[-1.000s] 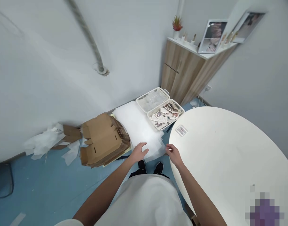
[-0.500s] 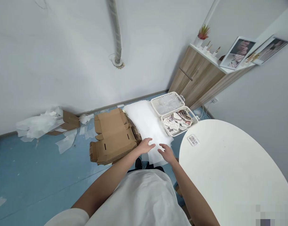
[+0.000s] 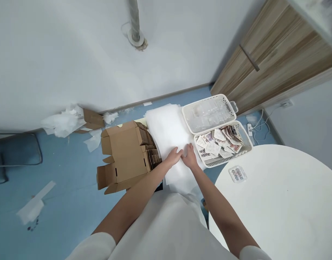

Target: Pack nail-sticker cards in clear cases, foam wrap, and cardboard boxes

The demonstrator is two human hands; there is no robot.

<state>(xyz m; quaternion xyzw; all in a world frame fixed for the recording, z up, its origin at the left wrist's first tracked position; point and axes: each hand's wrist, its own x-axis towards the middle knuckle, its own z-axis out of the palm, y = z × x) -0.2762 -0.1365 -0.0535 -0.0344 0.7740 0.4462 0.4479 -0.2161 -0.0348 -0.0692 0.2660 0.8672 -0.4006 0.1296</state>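
Both my hands reach down to a stack of white foam sheets [image 3: 166, 126] on the blue floor. My left hand [image 3: 173, 157] and my right hand [image 3: 189, 158] lie side by side on the top sheet, nearly touching, fingers bent as if pinching it. To the left lies a pile of flattened brown cardboard boxes [image 3: 125, 155]. To the right stand two white baskets: one with clear plastic pieces [image 3: 209, 112], one with printed cards [image 3: 222, 142].
A round white table [image 3: 285, 206] stands at the right, with a small clear case [image 3: 237, 173] near its edge. A wooden cabinet [image 3: 274, 57] fills the far right corner. Scraps of white paper and cardboard [image 3: 68, 121] litter the floor by the wall. A power strip [image 3: 249, 128] lies beyond the baskets.
I have leaned forward and down. My right hand moved from the table edge to the foam sheets, and both hands have come together on the top sheet.
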